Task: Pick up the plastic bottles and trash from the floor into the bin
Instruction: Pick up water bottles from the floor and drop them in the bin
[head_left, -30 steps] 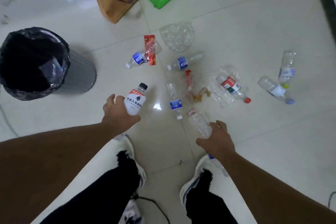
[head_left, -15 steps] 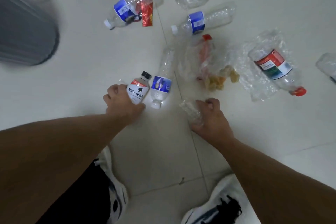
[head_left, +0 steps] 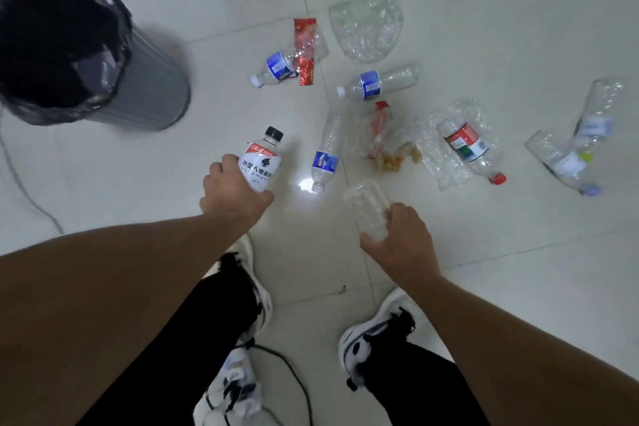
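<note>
Both hands have come up off the floor since 0.5 s ago: left hand (head_left: 235, 195) fingers wrapped round the white-label bottle (head_left: 260, 164), right hand (head_left: 403, 239) fingers clamped on the clear bottle (head_left: 368, 211). Bin (head_left: 69, 48) is at 10 o'clock w/ liner open, so next is prob. the drop; approx. six bottles plus wrappers are left at 12–3 o'clock.

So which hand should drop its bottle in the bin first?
Probably the left hand. It holds the white-labelled bottle on the side where the bin stands. The right hand, gripping a clear bottle, is farther away and would have to cross over.
</note>
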A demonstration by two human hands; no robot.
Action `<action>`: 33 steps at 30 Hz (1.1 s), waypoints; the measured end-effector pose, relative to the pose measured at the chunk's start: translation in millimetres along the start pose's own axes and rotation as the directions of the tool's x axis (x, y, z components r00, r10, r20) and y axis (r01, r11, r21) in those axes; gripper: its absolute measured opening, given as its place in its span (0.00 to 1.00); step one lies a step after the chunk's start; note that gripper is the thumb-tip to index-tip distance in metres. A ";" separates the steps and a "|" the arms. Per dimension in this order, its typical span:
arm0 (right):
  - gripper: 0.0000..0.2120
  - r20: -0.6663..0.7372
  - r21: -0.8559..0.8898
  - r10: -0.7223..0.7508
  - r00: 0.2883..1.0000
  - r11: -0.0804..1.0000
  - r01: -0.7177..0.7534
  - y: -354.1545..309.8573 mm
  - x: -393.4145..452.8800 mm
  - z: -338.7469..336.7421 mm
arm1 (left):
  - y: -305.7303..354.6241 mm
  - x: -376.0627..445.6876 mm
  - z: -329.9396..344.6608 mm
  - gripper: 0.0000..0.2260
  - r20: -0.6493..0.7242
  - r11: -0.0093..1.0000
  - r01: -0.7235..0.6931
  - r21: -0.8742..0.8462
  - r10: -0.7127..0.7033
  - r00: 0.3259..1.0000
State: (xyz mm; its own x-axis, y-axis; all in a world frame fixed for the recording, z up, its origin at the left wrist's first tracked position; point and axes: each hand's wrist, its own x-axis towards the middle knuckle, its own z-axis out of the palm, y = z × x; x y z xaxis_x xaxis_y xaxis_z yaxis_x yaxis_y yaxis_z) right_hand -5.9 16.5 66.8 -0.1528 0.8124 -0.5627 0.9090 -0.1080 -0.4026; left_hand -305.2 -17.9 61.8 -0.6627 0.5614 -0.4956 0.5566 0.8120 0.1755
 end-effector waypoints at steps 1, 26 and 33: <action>0.25 0.028 0.021 0.047 0.999 0.999 -0.047 -16.7 -12.2 -18.3 | -0.4 -12.6 -23.3 0.34 0.000 1.000 0.014 -0.020 -0.014 1.000; 0.21 0.281 0.014 0.002 0.960 1.000 -0.006 -342.2 -50.0 -78.5 | -158.9 -5.1 -301.3 0.30 0.217 0.735 0.430 -0.524 -0.373 0.902; 0.23 0.334 0.058 -0.071 0.940 0.997 0.055 -447.4 -29.6 -45.5 | -215.5 40.1 -354.4 0.27 0.276 0.726 0.349 -0.592 -0.225 0.935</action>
State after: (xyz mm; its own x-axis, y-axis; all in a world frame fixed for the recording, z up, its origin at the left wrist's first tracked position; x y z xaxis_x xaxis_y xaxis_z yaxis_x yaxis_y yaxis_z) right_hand -390.5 66.9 296.5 -0.3376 0.5802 -0.7412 0.8752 -0.0964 -0.4741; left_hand -629.2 -113.8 305.6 -0.6063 0.2983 -0.7371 -0.1241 0.8801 0.4583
